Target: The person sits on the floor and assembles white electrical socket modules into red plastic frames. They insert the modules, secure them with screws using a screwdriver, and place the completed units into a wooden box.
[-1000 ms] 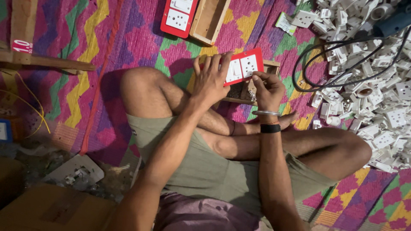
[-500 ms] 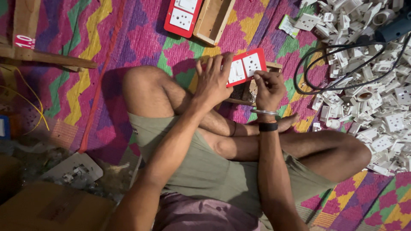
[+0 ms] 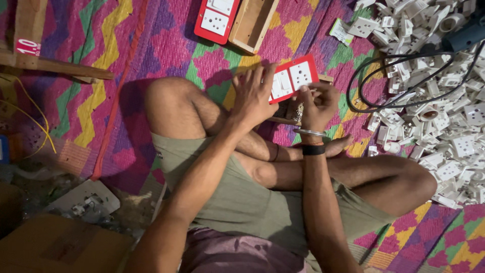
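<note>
The red switch-and-socket plate (image 3: 293, 79) sits tilted over an open wooden box (image 3: 323, 80) on the woven mat (image 3: 151, 45), just beyond the person's crossed legs. The left hand (image 3: 255, 96) lies spread over the plate's near-left end, fingers (image 3: 262, 76) pressing flat on it rather than curled around it. The right hand (image 3: 317, 103) is clenched at the plate's lower right edge, pinching something small and metallic; what it is cannot be told. The plate looks like a thin, stiff plastic-faced panel, light and smooth; it should be best held by its long edges, clear of the white inserts. Further up the mat, a second red plate (image 3: 217, 20) leans beside a second wooden box (image 3: 252, 23), whose inside shows only bare wood. To the right, a loose heap of white plastic sockets and switch parts (image 3: 444, 101) lies under a black cable (image 3: 404, 65). A grey panel (image 3: 83, 202) lies at lower left.
</note>
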